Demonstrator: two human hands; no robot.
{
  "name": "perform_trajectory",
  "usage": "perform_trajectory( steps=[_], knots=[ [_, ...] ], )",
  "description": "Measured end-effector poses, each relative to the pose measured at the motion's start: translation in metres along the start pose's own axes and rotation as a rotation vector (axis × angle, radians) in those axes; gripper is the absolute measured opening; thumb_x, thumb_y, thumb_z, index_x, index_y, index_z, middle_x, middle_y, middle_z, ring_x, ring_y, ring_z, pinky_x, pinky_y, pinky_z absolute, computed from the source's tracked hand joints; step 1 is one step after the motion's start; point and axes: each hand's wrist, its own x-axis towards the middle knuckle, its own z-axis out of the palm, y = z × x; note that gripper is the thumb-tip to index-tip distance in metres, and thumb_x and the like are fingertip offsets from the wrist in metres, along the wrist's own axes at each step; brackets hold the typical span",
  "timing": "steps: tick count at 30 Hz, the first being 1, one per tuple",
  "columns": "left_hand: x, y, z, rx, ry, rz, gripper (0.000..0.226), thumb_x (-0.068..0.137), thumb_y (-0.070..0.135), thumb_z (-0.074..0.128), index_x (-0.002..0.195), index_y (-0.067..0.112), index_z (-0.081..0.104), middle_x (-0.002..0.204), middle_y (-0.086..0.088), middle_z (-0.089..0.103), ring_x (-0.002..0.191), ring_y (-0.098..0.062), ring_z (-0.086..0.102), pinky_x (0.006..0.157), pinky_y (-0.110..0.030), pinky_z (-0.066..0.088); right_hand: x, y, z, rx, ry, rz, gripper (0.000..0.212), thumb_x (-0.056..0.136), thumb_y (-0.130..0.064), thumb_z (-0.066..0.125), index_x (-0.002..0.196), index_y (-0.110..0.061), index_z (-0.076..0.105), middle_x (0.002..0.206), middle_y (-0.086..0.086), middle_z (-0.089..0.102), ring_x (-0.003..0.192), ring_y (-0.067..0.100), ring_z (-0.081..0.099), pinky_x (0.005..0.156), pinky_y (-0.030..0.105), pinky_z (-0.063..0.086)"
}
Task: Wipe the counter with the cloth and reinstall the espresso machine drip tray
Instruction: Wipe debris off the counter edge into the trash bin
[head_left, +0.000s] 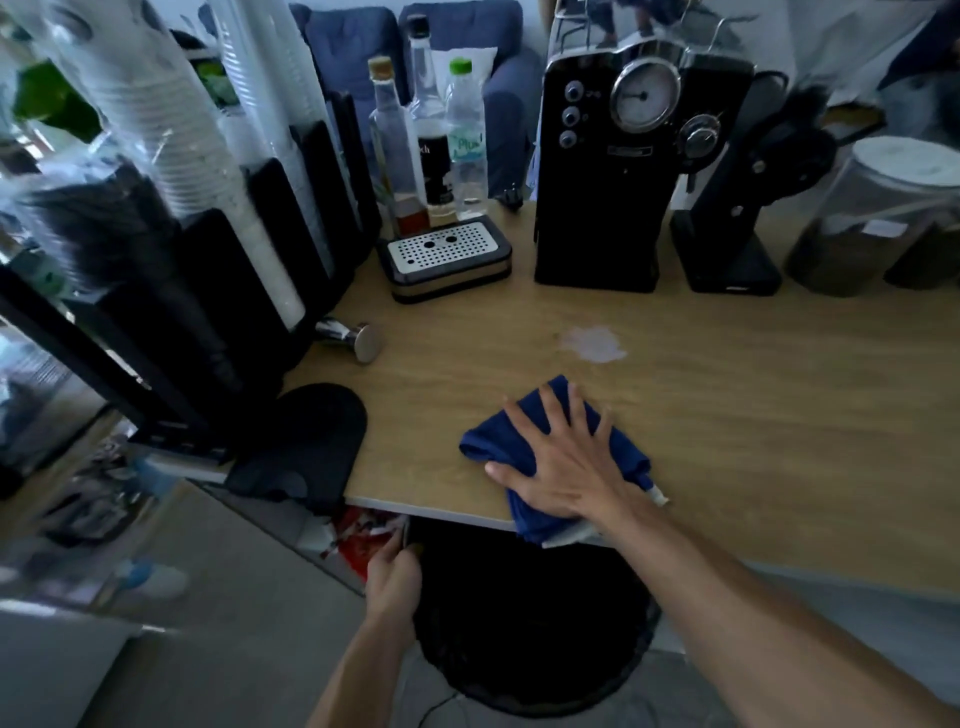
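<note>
Pressing the cloth (496, 449) with straight, spread fingers (577, 415), the right hand (566, 470) is nearest the pale spot (592, 344); it lies on the bench (779, 415) just past them, toward the espresso machine (623, 218).

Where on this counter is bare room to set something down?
Bare wood runs right of the cloth, in front of the grinder and jars. A patch lies between the tamper, drip tray and cloth. Crowded: the back left by the bottles; a white spill sits before the espresso machine.
</note>
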Motion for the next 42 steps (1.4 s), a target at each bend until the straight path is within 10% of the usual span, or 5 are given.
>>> perform_trajectory(
  steps=[13,22,28,33,42],
  knots=[
    [-0.009,0.004,-0.003,-0.057,-0.020,-0.024,0.029,0.092,0.000,0.043,0.096,0.019,0.065,0.087,-0.008,0.067,0.083,-0.027,0.064,0.086,-0.040,0.052,-0.026,-0.018,0.014,-0.022,-0.011,-0.181,0.069,0.095,-0.056,0.023,0.149,-0.026,-0.004,0.156,0.005,-0.020,0.141,0.026,-0.025,0.116,0.044,-0.011],
    [-0.005,-0.002,-0.005,-0.033,0.011,-0.005,0.033,0.088,0.002,0.046,0.116,0.008,0.062,0.105,-0.017,0.067,0.096,-0.035,0.062,0.094,-0.050,0.049,-0.076,-0.050,0.061,0.308,0.321,-0.362,0.048,0.087,-0.031,0.041,0.131,-0.013,0.051,0.142,0.007,0.048,0.136,0.022,0.037,0.110,0.041,0.030],
    [-0.003,-0.001,-0.004,-0.028,-0.006,0.020,0.039,0.090,-0.001,0.040,0.121,0.012,0.059,0.100,-0.016,0.066,0.094,-0.038,0.062,0.082,-0.040,0.048,-0.104,-0.039,0.023,0.968,0.613,-0.086,0.042,0.089,-0.038,0.040,0.127,-0.020,0.048,0.131,-0.006,0.051,0.122,-0.001,0.046,0.101,0.011,0.034],
    [-0.006,-0.002,-0.005,-0.051,0.001,0.007,0.035,0.094,0.001,0.039,0.121,0.014,0.058,0.096,-0.017,0.066,0.089,-0.037,0.061,0.078,-0.041,0.047,-0.094,0.020,-0.004,0.799,0.862,0.286,0.059,0.087,-0.049,0.033,0.129,-0.010,0.050,0.113,0.015,0.065,0.100,0.029,0.063,0.083,0.032,0.046],
    [-0.010,0.001,-0.002,-0.096,0.008,0.011,0.040,0.098,0.002,0.038,0.136,0.010,0.050,0.088,-0.007,0.061,0.093,-0.035,0.059,0.084,-0.040,0.046,-0.053,0.035,0.010,0.366,0.414,0.495,0.044,0.100,-0.029,0.030,0.138,-0.007,0.035,0.149,0.014,0.029,0.143,0.035,0.010,0.116,0.044,0.017]
  ],
)
